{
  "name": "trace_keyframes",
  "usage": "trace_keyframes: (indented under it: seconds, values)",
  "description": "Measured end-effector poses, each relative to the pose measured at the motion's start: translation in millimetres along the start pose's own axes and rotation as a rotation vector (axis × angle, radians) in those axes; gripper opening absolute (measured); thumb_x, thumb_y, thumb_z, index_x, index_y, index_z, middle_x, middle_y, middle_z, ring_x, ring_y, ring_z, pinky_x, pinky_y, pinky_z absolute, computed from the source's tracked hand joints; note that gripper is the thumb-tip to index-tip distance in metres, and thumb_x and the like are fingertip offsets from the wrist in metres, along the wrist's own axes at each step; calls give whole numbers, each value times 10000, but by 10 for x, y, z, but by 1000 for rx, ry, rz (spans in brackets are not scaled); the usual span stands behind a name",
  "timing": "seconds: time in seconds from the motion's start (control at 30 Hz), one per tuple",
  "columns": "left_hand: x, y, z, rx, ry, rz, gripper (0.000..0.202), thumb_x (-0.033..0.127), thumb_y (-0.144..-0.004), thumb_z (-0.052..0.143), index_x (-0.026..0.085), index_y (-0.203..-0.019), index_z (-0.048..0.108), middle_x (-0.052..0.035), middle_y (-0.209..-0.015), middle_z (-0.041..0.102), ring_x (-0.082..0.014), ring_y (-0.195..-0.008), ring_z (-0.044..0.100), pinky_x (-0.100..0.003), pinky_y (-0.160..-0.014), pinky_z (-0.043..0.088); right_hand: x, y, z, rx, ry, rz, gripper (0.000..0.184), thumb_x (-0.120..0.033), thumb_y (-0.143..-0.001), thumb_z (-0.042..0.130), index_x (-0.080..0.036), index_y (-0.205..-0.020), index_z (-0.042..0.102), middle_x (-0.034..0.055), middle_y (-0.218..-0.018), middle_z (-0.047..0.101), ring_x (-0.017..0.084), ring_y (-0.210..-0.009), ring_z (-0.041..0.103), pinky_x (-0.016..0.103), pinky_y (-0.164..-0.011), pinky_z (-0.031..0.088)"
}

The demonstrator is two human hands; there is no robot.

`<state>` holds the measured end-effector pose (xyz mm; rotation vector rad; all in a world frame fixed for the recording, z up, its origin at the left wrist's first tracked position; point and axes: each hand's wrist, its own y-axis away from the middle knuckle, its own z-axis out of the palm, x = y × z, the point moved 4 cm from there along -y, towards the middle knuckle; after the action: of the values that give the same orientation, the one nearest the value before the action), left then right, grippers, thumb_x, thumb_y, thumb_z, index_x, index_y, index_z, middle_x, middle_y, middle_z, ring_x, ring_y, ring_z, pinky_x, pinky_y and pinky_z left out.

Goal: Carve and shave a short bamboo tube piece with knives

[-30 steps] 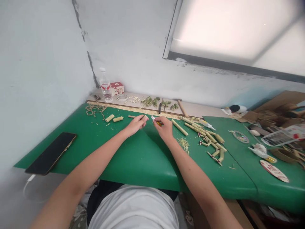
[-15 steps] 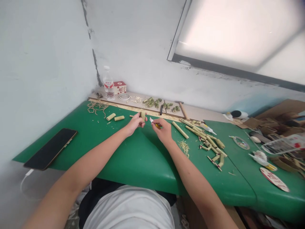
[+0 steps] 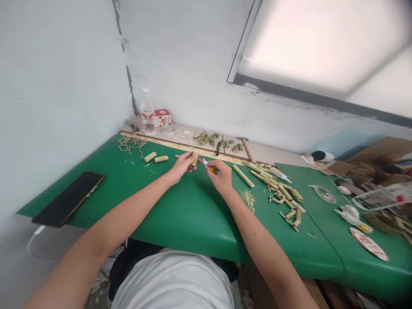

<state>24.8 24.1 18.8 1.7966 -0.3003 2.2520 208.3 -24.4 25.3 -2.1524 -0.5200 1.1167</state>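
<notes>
— While both my hands meet near the centre of the frame, what do they hold?

— My left hand (image 3: pixel 180 166) is closed on a short bamboo piece (image 3: pixel 194 159), lifted just above the green table (image 3: pixel 180 214). My right hand (image 3: pixel 220 175) is clamped on a small craft knife (image 3: pixel 208 165); its blade points left, close to the bamboo. If they touch, I cannot tell.

— And around them?

— More bamboo sticks (image 3: pixel 273 184) lie at centre right. A dark phone (image 3: pixel 68 199) lies at lower left, and a water bottle (image 3: pixel 147 112) stands in the upper-left corner.
</notes>
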Motion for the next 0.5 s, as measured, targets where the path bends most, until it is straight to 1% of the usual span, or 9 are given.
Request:
trace_keyframes:
  seconds: [0.07,0.13,0.2,0.27,0.3,0.37,0.5]
  values:
    - [4,-6,-29,34,-4,20,509,630,-856,795,160,-1050,772,-70,-946,744,-102,-650,568,-215,-543,412,7,4,7,-2,-1,3,133,-347,-968,715,-251,-914,790,59,-915,818,224,-822,772,365,-756,648]
    - [8,-8,-51,57,-8,33,550,670,-840,798,153,-1029,793,-43,-837,691,-97,-622,503,-221,-547,401,22,9,16,2,-4,7,137,-341,-968,716,-250,-1017,805,61,-948,830,221,-830,784,364,-773,658]
    - [11,-8,-62,66,-7,40,568,687,-827,800,150,-1010,802,-10,-724,615,-96,-588,447,-231,-543,378,36,13,24,10,-10,7,231,-335,-970,708,-249,-1165,797,67,-1000,842,220,-840,795,367,-791,670]
    - [10,-8,-66,69,-2,43,565,691,-823,795,154,-997,803,16,-658,549,-97,-565,424,-238,-541,363,34,17,31,14,-19,-5,297,-327,-974,698,-247,-1249,779,74,-1036,847,220,-853,804,372,-807,679]
    - [6,-9,-66,71,3,45,556,688,-824,792,157,-990,799,25,-643,529,-98,-559,423,-241,-540,359,25,19,34,11,-22,-14,295,-322,-977,694,-246,-1248,781,75,-1040,847,221,-859,807,374,-815,681]
    - [-6,-18,-67,82,13,49,523,666,-821,799,165,-969,782,29,-646,535,-97,-555,437,-242,-541,357,-9,24,42,0,-27,-34,249,-313,-984,688,-248,-1199,796,73,-1028,844,219,-863,808,373,-826,682]
    - [-33,-47,-86,121,37,57,442,571,-779,865,184,-875,675,23,-701,618,-96,-565,522,-242,-549,389,-95,35,54,-20,-23,-61,194,-304,-1005,676,-254,-1136,810,72,-1020,837,217,-873,802,371,-831,681]
